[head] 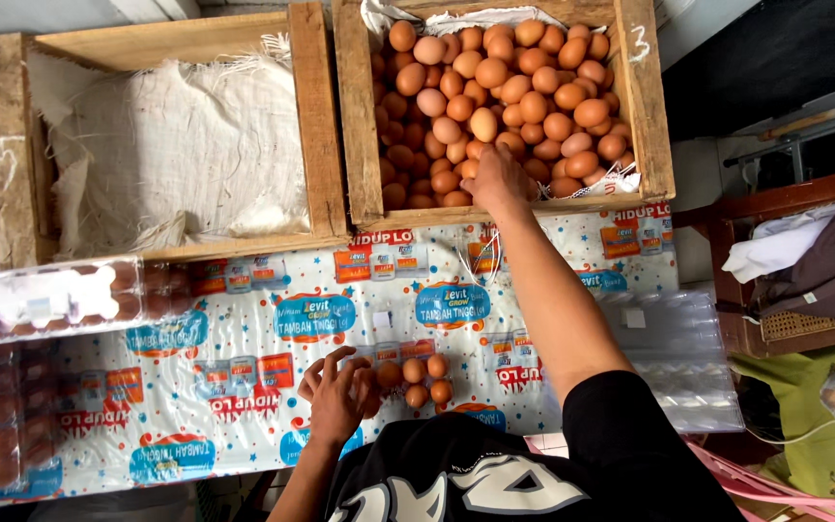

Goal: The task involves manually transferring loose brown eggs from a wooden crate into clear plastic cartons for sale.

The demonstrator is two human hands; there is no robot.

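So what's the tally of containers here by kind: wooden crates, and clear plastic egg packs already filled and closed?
Wooden crates: 2, one full of brown eggs, one lined with white sacking
Filled clear egg packs: too blurred and stacked at the left edge to count
Countable total: 2

Right hand [497, 179] stretched far forward, arm straight, palm down, fingers possibly curled. Left hand [337, 396] close in, fingers spread.
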